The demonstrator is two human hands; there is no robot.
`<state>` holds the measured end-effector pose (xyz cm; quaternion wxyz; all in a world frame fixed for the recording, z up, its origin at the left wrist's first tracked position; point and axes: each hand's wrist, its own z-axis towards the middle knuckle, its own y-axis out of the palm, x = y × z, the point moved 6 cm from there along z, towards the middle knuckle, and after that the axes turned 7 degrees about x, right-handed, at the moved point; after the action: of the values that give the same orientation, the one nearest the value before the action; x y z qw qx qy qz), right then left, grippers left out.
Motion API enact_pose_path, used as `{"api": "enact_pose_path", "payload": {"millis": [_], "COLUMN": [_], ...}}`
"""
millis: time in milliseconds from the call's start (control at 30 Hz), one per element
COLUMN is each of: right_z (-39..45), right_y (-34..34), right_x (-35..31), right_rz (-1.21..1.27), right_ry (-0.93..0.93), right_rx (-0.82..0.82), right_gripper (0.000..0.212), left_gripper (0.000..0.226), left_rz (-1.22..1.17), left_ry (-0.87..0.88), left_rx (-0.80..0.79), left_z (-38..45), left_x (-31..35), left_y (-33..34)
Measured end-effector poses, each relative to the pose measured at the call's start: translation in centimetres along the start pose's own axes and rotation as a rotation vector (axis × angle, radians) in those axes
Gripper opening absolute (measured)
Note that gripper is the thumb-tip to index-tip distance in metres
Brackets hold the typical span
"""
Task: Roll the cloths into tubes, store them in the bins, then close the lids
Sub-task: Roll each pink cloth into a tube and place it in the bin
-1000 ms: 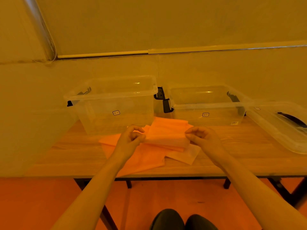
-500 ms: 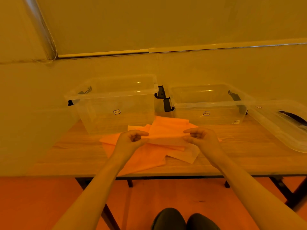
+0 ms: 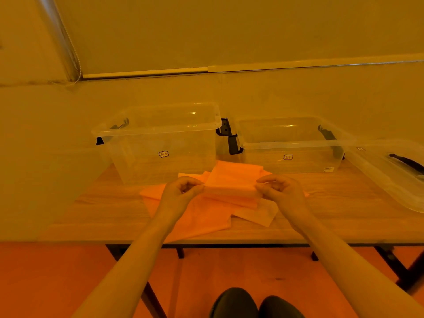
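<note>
Hands meet over the pile of orange cloths (image 3: 206,210) in the middle of the frame. The left hand (image 3: 180,193) has its fingers curled, thumb and fingertips pinching the left end of the top cloth (image 3: 231,182). The right hand (image 3: 281,191) is curled the same way, pinching the right end of that cloth. Between the two hands the near edge of the top cloth forms a thick fold; whether it is a roll cannot be told. Under it, other cloths lie spread flat on the wooden table (image 3: 344,214), one reaching to the table's near edge and a paler one (image 3: 259,213) sticking out at lower right of the pile.

Behind the pile, in the upper middle of the frame, stand two clear bins, both without lids. The left bin (image 3: 160,143) is taller and touches the back of the cloths; the right bin (image 3: 291,145) is lower and sits just behind them. Black latches show on the sides of the bins. At the right edge of the frame a clear lid (image 3: 385,171) with a black handle lies tilted beside the right bin. Dark shoes (image 3: 254,305) show at the bottom.
</note>
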<state>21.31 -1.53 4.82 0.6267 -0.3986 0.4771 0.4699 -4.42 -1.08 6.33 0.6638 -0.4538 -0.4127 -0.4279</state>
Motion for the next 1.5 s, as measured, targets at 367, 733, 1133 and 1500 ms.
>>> {"api": "enact_pose_path", "payload": {"millis": [367, 733, 1133, 1500], "right_z": [0.1, 0.1, -0.3, -0.2], "right_y": [0.1, -0.7, -1.1, -1.3], "right_x": [-0.3, -0.1, 0.5, 0.0], "right_rz": [-0.034, -0.022, 0.040, -0.043], "right_ry": [0.000, -0.003, 0.054, 0.011], "right_rx": [-0.072, 0.006, -0.010, -0.045], "right_gripper": [0.015, 0.013, 0.013, 0.018], "left_gripper": [0.021, 0.020, 0.013, 0.013], "left_rz": [-0.005, 0.046, -0.016, 0.057], "left_ry": [0.037, 0.050, 0.037, 0.112], "left_rx": [-0.037, -0.040, -0.018, -0.019], "left_z": [-0.2, -0.3, -0.4, -0.1], "left_x": [0.6, 0.7, 0.2, -0.1], "left_y": [-0.2, 0.3, 0.5, 0.9]}}
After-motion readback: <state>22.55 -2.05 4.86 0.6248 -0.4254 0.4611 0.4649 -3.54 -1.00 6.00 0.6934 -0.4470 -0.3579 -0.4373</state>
